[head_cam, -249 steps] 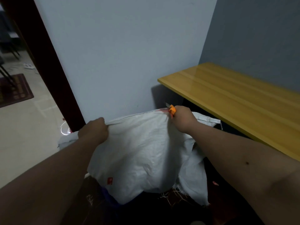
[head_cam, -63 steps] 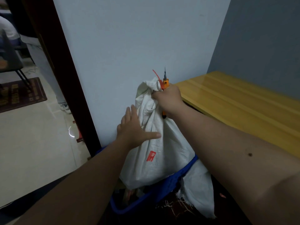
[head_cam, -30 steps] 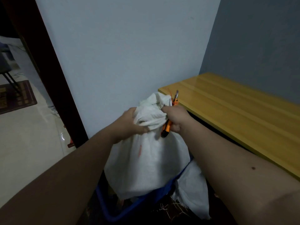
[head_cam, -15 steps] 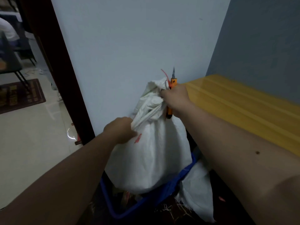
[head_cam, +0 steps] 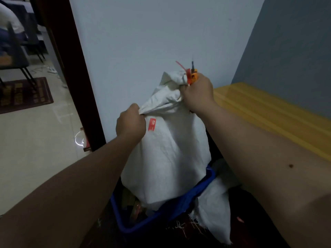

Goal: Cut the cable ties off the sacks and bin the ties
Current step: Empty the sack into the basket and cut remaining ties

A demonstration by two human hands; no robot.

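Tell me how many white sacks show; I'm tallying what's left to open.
2. One tied white woven sack stands in the blue bin, held by both hands. Another white sack lies right of the bin. More may be hidden.

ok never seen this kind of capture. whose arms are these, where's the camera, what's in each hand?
There is no robot here. One wide-angle camera sits on a person's head and looks forward and down, so the two bare arms are the wearer's own. The left hand grips a fold of the white sack, which stands up out of a blue bin. The right hand holds the sack's bunched neck together with an orange-handled cutter, blade pointing up. The red cable tie is at the neck, beside the cutter. A second white sack lies lower right, and a yellow wooden tabletop runs along the right wall.
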